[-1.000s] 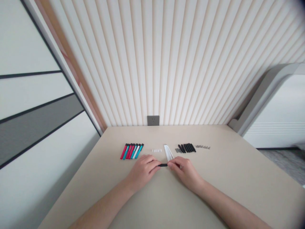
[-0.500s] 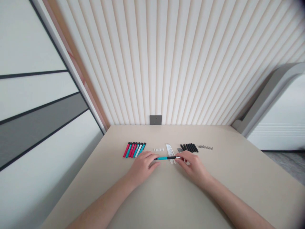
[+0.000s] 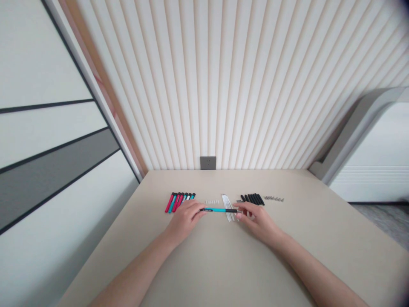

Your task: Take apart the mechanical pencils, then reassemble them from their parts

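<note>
A teal pen with a black grip (image 3: 219,209) lies level between my two hands, just above the beige table (image 3: 223,264). My left hand (image 3: 185,216) pinches its left end, fingers closed. My right hand (image 3: 257,218) pinches the black grip end, fingers closed. Behind my left hand lies a row of red, teal and white pens (image 3: 179,201). A fan of white refill tubes (image 3: 228,205) lies just beyond the held pen.
Small white caps (image 3: 212,201) sit between the pen row and the tubes. Black grip sleeves (image 3: 252,198) and a line of small grey metal parts (image 3: 273,198) lie to the right. A grey wall socket (image 3: 208,162) sits at the table's far edge.
A second ago only a short black piece showed between my fingers. Both hands have since drawn apart and moved away from me, and the full teal pen now spans them.
</note>
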`<state>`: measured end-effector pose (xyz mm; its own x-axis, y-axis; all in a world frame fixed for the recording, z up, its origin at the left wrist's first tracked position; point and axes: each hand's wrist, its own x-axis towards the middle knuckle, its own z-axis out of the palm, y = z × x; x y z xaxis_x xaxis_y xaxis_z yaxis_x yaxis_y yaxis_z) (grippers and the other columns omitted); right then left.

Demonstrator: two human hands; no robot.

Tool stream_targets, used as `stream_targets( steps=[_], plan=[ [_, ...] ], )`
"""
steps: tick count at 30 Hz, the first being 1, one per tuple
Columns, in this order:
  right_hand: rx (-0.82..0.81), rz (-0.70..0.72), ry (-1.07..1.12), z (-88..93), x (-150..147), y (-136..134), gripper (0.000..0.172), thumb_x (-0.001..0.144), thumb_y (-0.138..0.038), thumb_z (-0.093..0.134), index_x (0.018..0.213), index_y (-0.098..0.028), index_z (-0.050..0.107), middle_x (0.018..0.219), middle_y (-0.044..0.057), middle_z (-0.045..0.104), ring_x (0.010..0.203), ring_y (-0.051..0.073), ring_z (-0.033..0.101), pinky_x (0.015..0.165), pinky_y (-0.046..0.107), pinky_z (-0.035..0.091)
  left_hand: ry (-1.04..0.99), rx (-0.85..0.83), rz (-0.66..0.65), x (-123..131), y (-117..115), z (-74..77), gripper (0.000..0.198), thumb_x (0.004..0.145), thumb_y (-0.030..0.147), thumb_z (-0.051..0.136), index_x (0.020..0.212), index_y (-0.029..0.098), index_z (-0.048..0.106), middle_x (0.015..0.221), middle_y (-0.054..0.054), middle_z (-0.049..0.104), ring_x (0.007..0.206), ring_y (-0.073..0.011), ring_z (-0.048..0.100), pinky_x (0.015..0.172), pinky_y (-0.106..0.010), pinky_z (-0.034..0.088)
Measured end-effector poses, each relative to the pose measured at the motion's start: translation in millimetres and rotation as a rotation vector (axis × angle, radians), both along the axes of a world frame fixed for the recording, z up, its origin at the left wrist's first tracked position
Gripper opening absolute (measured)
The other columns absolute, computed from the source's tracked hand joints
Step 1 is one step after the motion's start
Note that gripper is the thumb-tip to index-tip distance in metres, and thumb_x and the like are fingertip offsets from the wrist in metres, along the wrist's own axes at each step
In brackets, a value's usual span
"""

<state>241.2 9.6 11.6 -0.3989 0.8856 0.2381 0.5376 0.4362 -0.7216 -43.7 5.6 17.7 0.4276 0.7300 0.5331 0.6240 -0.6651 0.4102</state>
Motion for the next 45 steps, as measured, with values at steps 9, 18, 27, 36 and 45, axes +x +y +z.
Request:
stream_targets(
  steps=[9, 18, 27, 36, 45],
  plan=[
    [0.033, 0.02, 0.0, 0.9, 1.3, 0.0, 0.04, 0.097, -0.04, 0.041, 0.077, -0.017, 0.068, 0.074, 0.005, 0.067, 0.071, 0.017, 0.059, 0.065, 0.028, 0.044, -0.001, 0.031, -0.007, -0.4, 1.4, -1.4, 0.018, 0.096, 0.031, 0.053, 0.1, 0.02, 0.066, 0.088, -0.004, 0.069, 0.084, -0.0175, 0.063, 0.077, -0.03, 0.048],
    [0.051, -0.045, 0.071, 4.0, -1.0, -2.2, 0.03, 0.091, -0.044, 0.053, 0.102, -0.02, 0.068, 0.085, 0.007, 0.067, 0.077, 0.02, 0.059, 0.062, 0.028, 0.047, 0.004, 0.012, 0.009, 0.4, 0.0, 1.1, 0.015, 0.096, 0.028, 0.053, 0.1, 0.02, 0.065, 0.088, -0.003, 0.069, 0.084, -0.0173, 0.063, 0.077, -0.03, 0.048],
    [-0.02, -0.051, 0.033, 0.5, -3.3, -4.9, 0.042, 0.097, -0.043, 0.04, 0.069, -0.018, 0.059, 0.063, 0.001, 0.06, 0.061, 0.014, 0.054, 0.056, 0.025, 0.039, 0.043, 0.075, -0.005, 1.8, -1.4, 2.3, 0.016, 0.095, 0.03, 0.054, 0.1, 0.021, 0.066, 0.087, -0.003, 0.071, 0.084, -0.0175, 0.064, 0.079, -0.031, 0.047],
    [-0.036, -0.018, 0.063, 4.2, -6.8, -6.9, 0.039, 0.097, -0.045, 0.041, 0.086, -0.017, 0.067, 0.072, 0.003, 0.064, 0.063, 0.014, 0.054, 0.053, 0.024, 0.038, 0.072, 0.08, -0.004, 0.6, -0.5, 0.9, 0.016, 0.095, 0.029, 0.053, 0.101, 0.022, 0.066, 0.088, -0.003, 0.071, 0.084, -0.0182, 0.064, 0.078, -0.032, 0.048],
    [-0.002, -0.016, 0.063, 0.0, -7.4, -5.0, 0.028, 0.092, -0.039, 0.053, 0.103, -0.019, 0.069, 0.079, 0.005, 0.067, 0.069, 0.017, 0.058, 0.062, 0.027, 0.044, 0.035, 0.109, 0.011, 0.8, -1.7, 0.5, 0.013, 0.095, 0.027, 0.054, 0.1, 0.021, 0.065, 0.088, -0.003, 0.07, 0.083, -0.0182, 0.064, 0.078, -0.032, 0.048]
  ],
)
